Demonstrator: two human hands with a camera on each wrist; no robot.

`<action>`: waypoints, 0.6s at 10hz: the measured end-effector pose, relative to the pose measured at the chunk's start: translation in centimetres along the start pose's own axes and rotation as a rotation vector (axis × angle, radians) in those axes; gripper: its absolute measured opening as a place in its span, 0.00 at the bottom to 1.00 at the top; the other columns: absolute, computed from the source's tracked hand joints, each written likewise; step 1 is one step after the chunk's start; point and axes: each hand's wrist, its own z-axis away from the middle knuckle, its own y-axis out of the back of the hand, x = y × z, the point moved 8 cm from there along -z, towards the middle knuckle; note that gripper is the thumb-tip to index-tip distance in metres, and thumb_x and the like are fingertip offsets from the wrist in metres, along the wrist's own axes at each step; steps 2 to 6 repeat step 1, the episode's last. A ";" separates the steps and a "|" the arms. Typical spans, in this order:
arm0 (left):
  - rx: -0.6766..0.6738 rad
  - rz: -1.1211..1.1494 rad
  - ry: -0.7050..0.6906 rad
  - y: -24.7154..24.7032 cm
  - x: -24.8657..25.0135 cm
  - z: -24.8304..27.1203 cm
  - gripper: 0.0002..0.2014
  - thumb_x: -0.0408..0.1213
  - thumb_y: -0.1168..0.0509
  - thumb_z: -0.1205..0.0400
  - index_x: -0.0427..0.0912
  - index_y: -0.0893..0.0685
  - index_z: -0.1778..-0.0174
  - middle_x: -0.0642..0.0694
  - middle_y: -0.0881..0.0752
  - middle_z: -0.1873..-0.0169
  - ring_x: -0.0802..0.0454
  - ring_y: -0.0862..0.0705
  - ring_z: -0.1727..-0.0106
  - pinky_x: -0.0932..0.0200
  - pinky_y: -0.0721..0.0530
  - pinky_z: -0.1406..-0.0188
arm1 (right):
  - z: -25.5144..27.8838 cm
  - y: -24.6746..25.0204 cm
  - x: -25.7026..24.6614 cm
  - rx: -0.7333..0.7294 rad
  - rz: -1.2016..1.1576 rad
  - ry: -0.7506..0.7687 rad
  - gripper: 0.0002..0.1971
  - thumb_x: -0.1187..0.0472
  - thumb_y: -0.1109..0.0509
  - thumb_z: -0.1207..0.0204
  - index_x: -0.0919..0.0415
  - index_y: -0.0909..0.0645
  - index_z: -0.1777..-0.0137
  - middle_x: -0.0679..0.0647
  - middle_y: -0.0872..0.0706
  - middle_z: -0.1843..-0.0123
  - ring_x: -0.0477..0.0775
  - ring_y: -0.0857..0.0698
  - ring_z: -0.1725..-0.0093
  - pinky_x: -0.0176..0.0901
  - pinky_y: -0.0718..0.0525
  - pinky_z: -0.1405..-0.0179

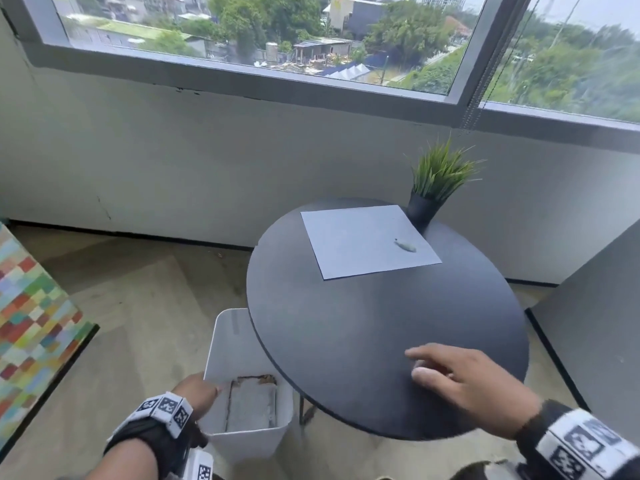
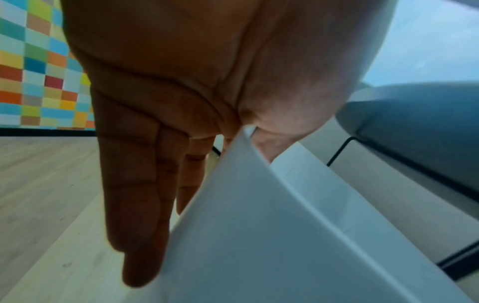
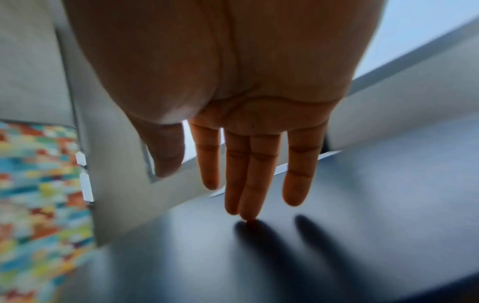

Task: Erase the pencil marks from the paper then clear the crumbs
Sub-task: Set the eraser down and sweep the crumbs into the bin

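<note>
While the left hand (image 1: 197, 389) grips the rim of one white plastic bin (image 1: 242, 344) beside the round black bench (image 1: 346, 323), the right hand (image 1: 464, 379) sweeps flat, fingers released. Clearing crumbs seems underway; next, brush them over the bench edge. One white paper sheet (image 1: 360, 240) carries one pale eraser (image 1: 406, 244) at the bench's far side.

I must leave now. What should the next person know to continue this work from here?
Left hand holds the white bin by its rim, beside the table.
Right hand is flat and open, fingers touching the near tabletop, holding nothing.
The paper lies at the far side with the eraser on it.
No marks show on the paper from here; check closely.
Crumbs are too small to see; sweeping into the bin seems unfinished.
</note>
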 end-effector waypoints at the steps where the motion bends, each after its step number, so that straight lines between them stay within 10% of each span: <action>1: -0.078 -0.062 0.026 -0.7 0.1 -2.2 0.19 0.41 0.50 0.09 0.41 0.27 0.24 0.40 0.23 0.26 0.48 0.23 0.27 0.66 0.29 0.37 | -0.3 3.5 6.6 -0.038 0.151 -0.218 0.07 0.37 0.34 0.23 0.35 0.19 0.57 0.26 0.14 0.56 0.28 0.18 0.51 0.26 0.22 0.49; 6: -0.078 -0.062 0.026 -0.7 0.1 -2.2 0.19 0.41 0.50 0.09 0.41 0.27 0.24 0.40 0.23 0.26 0.48 0.23 0.27 0.66 0.29 0.37 | -0.3 3.5 6.6 -0.038 0.151 -0.218 0.07 0.37 0.34 0.23 0.35 0.19 0.57 0.26 0.14 0.56 0.28 0.18 0.51 0.26 0.22 0.49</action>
